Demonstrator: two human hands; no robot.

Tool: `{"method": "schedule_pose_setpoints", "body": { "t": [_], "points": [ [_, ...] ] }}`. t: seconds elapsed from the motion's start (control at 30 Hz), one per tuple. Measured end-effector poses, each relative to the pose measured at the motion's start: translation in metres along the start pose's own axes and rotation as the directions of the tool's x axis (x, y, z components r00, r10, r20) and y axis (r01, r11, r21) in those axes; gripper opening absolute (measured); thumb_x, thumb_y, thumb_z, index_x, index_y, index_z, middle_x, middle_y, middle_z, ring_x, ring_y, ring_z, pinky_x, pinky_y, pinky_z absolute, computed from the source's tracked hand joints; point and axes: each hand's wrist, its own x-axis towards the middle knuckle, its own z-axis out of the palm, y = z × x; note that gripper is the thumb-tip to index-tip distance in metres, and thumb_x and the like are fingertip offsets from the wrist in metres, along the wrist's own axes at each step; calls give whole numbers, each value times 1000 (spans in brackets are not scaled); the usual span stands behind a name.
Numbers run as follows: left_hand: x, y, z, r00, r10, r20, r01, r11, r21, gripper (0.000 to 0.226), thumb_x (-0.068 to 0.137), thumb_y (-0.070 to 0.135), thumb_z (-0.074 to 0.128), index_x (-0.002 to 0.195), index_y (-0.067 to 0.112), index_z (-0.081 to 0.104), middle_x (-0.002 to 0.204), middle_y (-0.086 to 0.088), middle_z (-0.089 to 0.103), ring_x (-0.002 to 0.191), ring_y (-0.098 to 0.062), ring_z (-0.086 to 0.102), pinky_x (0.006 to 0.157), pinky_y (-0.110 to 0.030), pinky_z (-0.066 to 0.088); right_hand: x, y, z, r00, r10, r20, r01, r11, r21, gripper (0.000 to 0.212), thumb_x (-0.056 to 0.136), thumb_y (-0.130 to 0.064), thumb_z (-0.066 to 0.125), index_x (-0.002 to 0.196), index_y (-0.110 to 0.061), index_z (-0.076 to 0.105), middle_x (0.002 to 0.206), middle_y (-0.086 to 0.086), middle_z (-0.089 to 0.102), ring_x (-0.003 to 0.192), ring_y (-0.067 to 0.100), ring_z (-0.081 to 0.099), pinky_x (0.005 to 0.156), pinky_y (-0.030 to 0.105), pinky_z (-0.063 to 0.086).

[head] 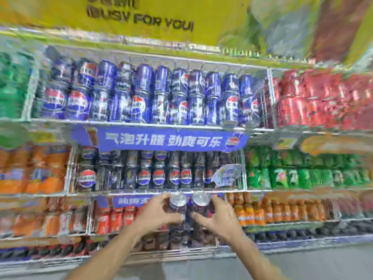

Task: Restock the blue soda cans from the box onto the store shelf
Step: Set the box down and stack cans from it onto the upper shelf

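Gripping one blue soda can each, the left hand (159,215) wraps the left can (177,205) and the right hand (218,217) the right can (200,204); both cans upright, side by side, before the blurred store shelf (153,191).

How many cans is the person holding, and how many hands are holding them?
Cans held in the left hand: 1, the left can
Cans held in the right hand: 1, the right can
Hands: 2
Total cans held: 2
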Motion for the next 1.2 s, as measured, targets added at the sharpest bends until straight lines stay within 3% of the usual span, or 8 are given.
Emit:
{"method": "schedule_pose_setpoints", "body": {
  "t": [0.13, 0.3, 0.5, 0.57, 0.77, 0.97, 1.1, 1.2],
  "points": [
    [6, 79, -29, 994, 76, -79, -73, 997, 41, 64, 54, 48, 97, 108, 28, 69, 105, 16, 76, 99, -7, 70, 91, -22, 55, 33, -36, -64, 996, -72, -57, 66, 994, -92, 66, 68, -79, 69, 94, -19, 66, 74, -3, 68, 72, 17, 61, 69, 35, 45],
    [17, 180, -54, 971, 166, -173, -155, 985, 76, 31, 72, 28, 91, 87, 36, 65, 65, 32, 69, 65, 14, 65, 61, -2, 46, 82, -75, -135, 978, -159, -136, 147, 984, -99, 63, 69, -80, 68, 82, -19, 62, 63, -6, 57, 61, 13, 53, 62, 38, 44],
    [52, 267, -79, 900, 167, -403, -186, 983, -8, 83, 54, 62, 91, 117, 21, 55, 113, 0, 68, 101, -15, 68, 85, -37, 57, 145, -119, -203, 960, -177, -218, 172, 984, -42, 57, 67, -80, 69, 77, -24, 62, 65, -5, 68, 64, 12, 64, 63, 33, 52],
    [64, 284, -82, 880, 140, -453, -170, 985, -25, 94, 46, 67, 90, 120, 18, 57, 112, -1, 68, 97, -18, 68, 78, -38, 57, 166, -127, -212, 961, -150, -232, 140, 988, -61, 62, 63, -83, 65, 73, -21, 65, 63, -2, 69, 66, 18, 66, 65, 37, 56],
    [97, 296, -89, 847, 79, -526, -57, 997, 58, 67, 59, 55, 91, 105, 21, 56, 102, -1, 67, 88, -19, 69, 76, -40, 62, 206, -143, -207, 977, -68, -201, 37, 988, -153, 69, 63, -78, 66, 54, -12, 49, 56, 5, 56, 58, 27, 55, 44, 33, 36],
    [119, 283, -98, 840, 18, -542, 5, 999, 42, 54, 57, 52, 93, 86, 23, 57, 95, 0, 67, 88, -23, 72, 84, -49, 62, 222, -147, -189, 981, -31, -189, -12, 974, -226, 66, 68, -72, 76, 63, -9, 58, 64, 4, 56, 65, 27, 58, 54, 31, 41],
    [121, 282, -92, 834, -5, -551, 31, 999, 39, 49, 65, 48, 92, 77, 19, 54, 80, 1, 60, 59, -4, 67, 61, -33, 65, 225, -148, -187, 979, -22, -204, -35, 962, -270, 69, 68, -74, 76, 58, -12, 49, 60, 3, 52, 57, 22, 51, 44, 30, 31],
    [124, 283, -93, 827, -45, -561, 55, 999, 0, 64, 59, 53, 93, 87, 1, 69, 85, -12, 73, 70, -22, 74, 62, -48, 64, 226, -150, -185, 974, -26, -225, -42, 955, -293, 69, 68, -72, 78, 61, -11, 50, 61, 3, 52, 55, 19, 48, 44, 30, 27]
  ]
}}
